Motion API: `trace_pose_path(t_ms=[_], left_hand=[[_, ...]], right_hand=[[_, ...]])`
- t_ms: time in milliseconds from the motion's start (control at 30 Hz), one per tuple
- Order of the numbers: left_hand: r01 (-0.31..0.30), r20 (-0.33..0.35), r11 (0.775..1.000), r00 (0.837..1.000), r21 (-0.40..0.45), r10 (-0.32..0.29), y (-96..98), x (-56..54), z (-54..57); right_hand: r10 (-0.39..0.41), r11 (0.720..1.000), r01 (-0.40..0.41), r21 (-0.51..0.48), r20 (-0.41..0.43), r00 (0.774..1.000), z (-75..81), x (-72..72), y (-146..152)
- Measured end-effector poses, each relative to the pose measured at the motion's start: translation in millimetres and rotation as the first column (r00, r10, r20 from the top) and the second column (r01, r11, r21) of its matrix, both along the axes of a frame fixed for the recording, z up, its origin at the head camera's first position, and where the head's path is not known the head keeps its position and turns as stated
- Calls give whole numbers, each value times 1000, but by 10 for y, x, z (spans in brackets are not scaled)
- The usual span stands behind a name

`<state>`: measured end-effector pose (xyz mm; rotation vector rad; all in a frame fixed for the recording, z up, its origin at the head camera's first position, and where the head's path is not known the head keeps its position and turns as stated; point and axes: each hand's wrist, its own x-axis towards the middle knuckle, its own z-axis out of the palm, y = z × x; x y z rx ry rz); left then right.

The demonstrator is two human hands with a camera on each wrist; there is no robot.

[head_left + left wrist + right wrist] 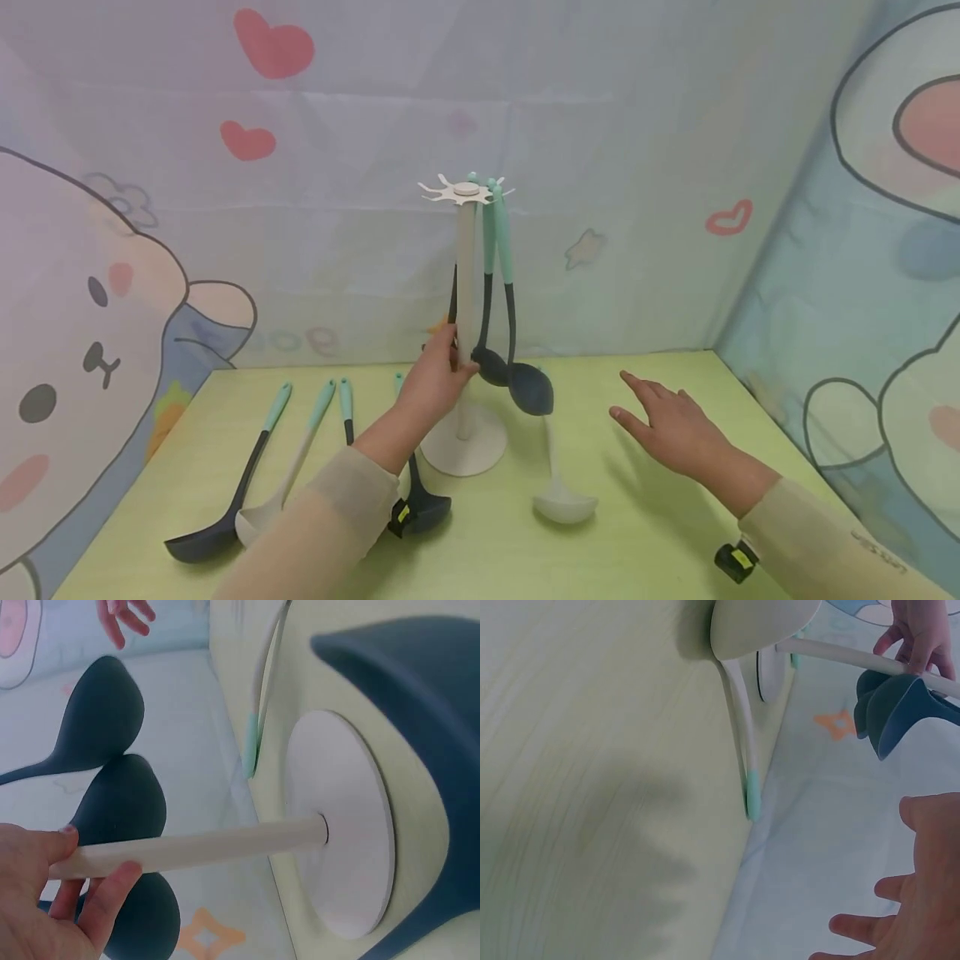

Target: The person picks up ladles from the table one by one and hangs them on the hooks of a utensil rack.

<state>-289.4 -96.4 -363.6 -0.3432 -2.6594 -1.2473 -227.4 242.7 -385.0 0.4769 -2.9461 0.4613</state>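
My left hand grips the upright pole of a white utensil stand, thumb and fingers around it in the left wrist view. Several dark ladles with mint handles hang from the stand's slotted top, bowls down, close by that hand. Off to the right, my right hand hovers over the table with fingers spread, holding nothing. A white ladle lies on the table between the stand and the right hand, its handle pointing to the back wall.
On the table's left lie a dark ladle, a white ladle and another mint handle, partly hidden by my left arm. One dark ladle lies before the stand's round base. A printed cloth hangs behind.
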Motion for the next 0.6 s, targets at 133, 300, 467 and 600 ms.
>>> trace_pose_path(t_ms=[133, 300, 467, 600], left_hand=[[-26, -6, 999, 1000, 19, 26, 15, 5, -27], [-35, 18, 999, 999, 35, 34, -15, 15, -80], [-11, 23, 999, 1000, 48, 10, -46, 37, -80], [15, 26, 997, 1000, 70, -17, -58, 47, -65]], right_hand=[[-7, 1000, 7, 5, 5, 1000, -16, -5, -2], [-10, 1000, 10, 12, 15, 1000, -25, -12, -2], [-10, 1000, 10, 7, 25, 1000, -27, -15, -9], [-17, 1000, 17, 0, 55, 998, -27, -47, -34]])
